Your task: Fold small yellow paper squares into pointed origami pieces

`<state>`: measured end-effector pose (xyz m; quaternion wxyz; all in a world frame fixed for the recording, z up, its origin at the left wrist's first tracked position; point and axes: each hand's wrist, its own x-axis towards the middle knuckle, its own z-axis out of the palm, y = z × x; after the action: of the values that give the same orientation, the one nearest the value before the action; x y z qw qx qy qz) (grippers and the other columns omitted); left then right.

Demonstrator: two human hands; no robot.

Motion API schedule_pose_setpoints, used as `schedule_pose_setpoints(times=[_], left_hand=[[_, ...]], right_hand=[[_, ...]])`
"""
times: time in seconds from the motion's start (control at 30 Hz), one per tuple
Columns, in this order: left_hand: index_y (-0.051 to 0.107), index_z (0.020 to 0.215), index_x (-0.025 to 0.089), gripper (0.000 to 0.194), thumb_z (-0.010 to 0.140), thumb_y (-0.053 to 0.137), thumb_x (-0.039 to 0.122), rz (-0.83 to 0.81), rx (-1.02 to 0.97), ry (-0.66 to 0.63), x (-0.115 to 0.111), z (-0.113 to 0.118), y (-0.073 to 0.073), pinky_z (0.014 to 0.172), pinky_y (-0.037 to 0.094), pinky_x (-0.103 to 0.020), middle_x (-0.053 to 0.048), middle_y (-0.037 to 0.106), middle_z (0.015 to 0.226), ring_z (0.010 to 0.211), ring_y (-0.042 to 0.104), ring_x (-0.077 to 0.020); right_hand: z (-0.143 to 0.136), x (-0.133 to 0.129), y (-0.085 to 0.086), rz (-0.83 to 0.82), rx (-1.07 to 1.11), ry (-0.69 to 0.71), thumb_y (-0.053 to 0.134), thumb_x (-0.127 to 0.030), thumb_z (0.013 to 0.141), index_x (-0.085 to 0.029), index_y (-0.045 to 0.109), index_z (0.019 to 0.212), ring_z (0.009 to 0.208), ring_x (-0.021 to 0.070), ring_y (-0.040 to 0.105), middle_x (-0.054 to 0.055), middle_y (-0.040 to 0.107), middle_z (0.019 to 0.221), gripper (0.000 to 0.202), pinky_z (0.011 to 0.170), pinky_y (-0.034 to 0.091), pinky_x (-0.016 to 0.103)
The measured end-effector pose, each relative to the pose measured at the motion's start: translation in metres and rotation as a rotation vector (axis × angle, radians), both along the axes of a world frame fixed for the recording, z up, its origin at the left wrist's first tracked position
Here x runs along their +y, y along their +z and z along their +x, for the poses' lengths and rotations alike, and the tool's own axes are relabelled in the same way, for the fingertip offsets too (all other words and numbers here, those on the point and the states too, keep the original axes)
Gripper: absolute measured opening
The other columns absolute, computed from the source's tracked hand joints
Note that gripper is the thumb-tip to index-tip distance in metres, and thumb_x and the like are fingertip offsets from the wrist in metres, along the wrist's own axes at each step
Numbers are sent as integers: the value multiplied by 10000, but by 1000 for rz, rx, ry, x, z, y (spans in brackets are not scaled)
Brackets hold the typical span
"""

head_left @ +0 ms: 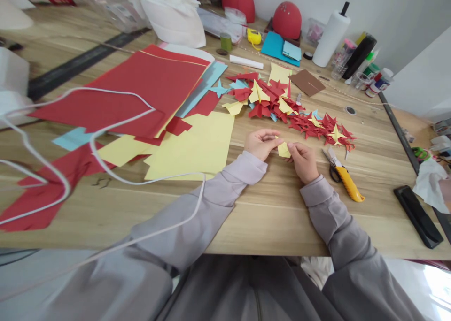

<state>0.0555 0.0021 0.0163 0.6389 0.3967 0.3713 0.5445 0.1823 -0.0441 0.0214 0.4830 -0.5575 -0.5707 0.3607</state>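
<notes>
A small piece of yellow paper [283, 149] is held up between both hands, just above the wooden table. My left hand [262, 143] pinches its left edge between thumb and fingers. On the other side, the thumb and forefinger of my right hand [303, 161] grip its right edge. Behind the hands lies a long heap of folded red paper stars [268, 107], with some yellow and light blue ones mixed in. A yellow utility knife [347, 180] rests to the right of my right hand, partly over a pair of black-handled scissors [334, 173].
Large red sheets [141, 86] and yellow sheets [197, 145] cover the table's left part. A white cable [169, 176] loops across them and my left sleeve. A black case [417, 215] lies at the right. Paper roll [331, 39] and bottles stand at the back.
</notes>
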Motion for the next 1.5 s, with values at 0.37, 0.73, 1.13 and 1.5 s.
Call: schedule_pose_setpoints(times=[0.37, 0.73, 1.13, 1.5], left_hand=[[650, 752, 118, 237, 549, 704, 226, -45, -66, -67, 0, -1, 1, 520, 503, -261, -15, 643, 598, 532, 592, -121], [650, 774, 147, 275, 615, 684, 369, 6, -37, -16, 0, -2, 4, 328, 317, -190, 11, 576, 532, 401, 464, -69], [627, 806, 121, 324, 538, 722, 274, -28, -26, -167, -3, -2, 8, 394, 436, -212, -19, 638, 625, 460, 557, -103], [625, 768, 113, 288, 495, 714, 129, 92, 84, -174, -4, 4, -3, 417, 427, -205, 34, 560, 516, 423, 498, -72]], right_hand=[[1, 1, -5, 11, 15, -35, 541, -507, 738, -168, 592, 648, 465, 106, 493, -10, 544, 529, 354, 443, 405, 239], [-2, -3, 3, 191, -167, -93, 528, -424, 780, -189, 646, 647, 532, 125, 498, -5, 554, 560, 295, 530, 417, 262], [0, -1, -1, 184, -15, -211, 584, -405, 730, -211, 630, 950, 643, 138, 558, 27, 628, 779, 297, 588, 456, 276], [0, 1, -3, 134, 143, -174, 622, -358, 697, -197, 542, 977, 698, 141, 596, 38, 629, 806, 333, 563, 469, 251]])
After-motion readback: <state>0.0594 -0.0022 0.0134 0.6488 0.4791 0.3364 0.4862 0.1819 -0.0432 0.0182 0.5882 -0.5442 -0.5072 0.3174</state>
